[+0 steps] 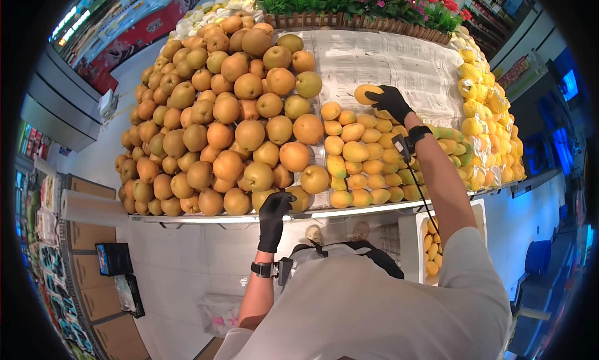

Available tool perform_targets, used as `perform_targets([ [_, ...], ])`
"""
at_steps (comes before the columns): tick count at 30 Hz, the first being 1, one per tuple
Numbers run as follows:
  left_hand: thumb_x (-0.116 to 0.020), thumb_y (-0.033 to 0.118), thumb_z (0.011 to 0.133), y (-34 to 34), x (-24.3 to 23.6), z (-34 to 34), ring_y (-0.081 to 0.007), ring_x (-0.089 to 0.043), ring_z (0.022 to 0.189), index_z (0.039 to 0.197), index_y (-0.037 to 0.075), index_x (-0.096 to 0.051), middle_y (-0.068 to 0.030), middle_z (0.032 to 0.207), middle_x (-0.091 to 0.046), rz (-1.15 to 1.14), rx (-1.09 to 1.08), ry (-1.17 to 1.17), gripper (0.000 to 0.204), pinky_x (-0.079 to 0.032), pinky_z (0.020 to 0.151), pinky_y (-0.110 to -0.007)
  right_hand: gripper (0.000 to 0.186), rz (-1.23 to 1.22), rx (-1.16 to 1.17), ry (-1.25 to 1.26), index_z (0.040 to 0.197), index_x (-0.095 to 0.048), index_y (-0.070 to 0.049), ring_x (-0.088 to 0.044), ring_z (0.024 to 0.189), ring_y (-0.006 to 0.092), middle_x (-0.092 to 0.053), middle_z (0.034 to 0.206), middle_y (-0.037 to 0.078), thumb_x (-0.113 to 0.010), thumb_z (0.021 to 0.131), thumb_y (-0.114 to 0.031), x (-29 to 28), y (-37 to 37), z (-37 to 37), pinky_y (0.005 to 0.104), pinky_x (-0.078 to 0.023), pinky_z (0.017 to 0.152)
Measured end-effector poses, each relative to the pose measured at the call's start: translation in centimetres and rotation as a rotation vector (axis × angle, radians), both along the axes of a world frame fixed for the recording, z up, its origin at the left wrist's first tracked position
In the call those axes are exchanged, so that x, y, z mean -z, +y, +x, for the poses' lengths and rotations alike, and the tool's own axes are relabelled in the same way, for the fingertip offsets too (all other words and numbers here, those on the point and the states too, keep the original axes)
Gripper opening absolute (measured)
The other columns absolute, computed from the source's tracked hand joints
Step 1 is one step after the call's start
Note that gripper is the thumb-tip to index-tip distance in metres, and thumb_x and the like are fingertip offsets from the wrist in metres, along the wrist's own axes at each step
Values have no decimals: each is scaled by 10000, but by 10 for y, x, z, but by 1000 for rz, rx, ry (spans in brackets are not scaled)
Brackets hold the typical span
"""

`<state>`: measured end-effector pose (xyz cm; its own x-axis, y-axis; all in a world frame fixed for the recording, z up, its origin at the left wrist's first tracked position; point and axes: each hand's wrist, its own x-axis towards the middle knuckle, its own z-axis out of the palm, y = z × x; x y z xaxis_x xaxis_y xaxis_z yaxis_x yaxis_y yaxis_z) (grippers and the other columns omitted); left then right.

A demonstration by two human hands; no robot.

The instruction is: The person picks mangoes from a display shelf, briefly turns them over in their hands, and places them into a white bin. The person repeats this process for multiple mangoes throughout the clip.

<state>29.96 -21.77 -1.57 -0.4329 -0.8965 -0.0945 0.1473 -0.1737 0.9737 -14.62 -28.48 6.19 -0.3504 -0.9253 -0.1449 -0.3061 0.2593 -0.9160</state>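
My right hand, in a black glove, is closed around a yellow mango. It holds the fruit over the back edge of the rows of mangoes, which lie close together on the display. My left hand, also gloved in black, is at the front edge beside the lowest round brown pears. Its fingers are loosely bent and apart, with nothing visible in them; their tips are partly hidden.
White lining sheets cover the display behind the mangoes. Net-wrapped yellow fruit is stacked at the right. A small wooden fence with flowers borders the back. Below the front edge, a white box holds more mangoes.
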Motion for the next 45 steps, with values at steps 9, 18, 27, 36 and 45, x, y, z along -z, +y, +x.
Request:
perform_targets([
  [9,-607,95,881,-19,-31,-39,-72,-537,751,1023,11,-601,-15,902,-618,-101,90,15,165,-438,672,-210,409,-301,-3,-564,1220,-495,1,-624,868,163,-598,1063,73,-610,894,-219,-27,110,99,257,-519,674],
  [18,-700,53,787,-34,-61,-85,-75,-519,749,1050,26,-584,1,922,-584,-459,210,-143,289,-438,680,-220,576,-528,107,192,1198,-539,-25,-590,998,170,-606,1110,80,-775,674,-58,-62,153,151,301,-485,870],
  [27,-810,55,622,-12,-118,-104,-252,-504,1101,1244,116,-501,-101,1236,-510,-894,159,-269,697,-444,886,-349,461,-495,104,222,1171,-546,-12,-601,966,191,-615,1065,97,-730,753,-78,-48,165,167,301,-488,843],
  [36,-793,136,642,-3,-104,-115,-314,-509,1029,1225,139,-541,-137,1260,-499,-1161,90,-381,635,-428,866,-393,464,-451,136,406,1149,-549,6,-607,943,206,-615,1049,111,-745,752,-133,-42,159,185,306,-490,816],
  [45,-767,146,681,-5,-84,-119,-317,-532,940,1200,119,-557,-137,1203,-538,-1189,-67,-368,561,-434,816,-393,514,-475,78,503,1190,-525,2,-623,909,196,-603,1085,121,-750,744,-116,-49,152,190,293,-500,794],
])
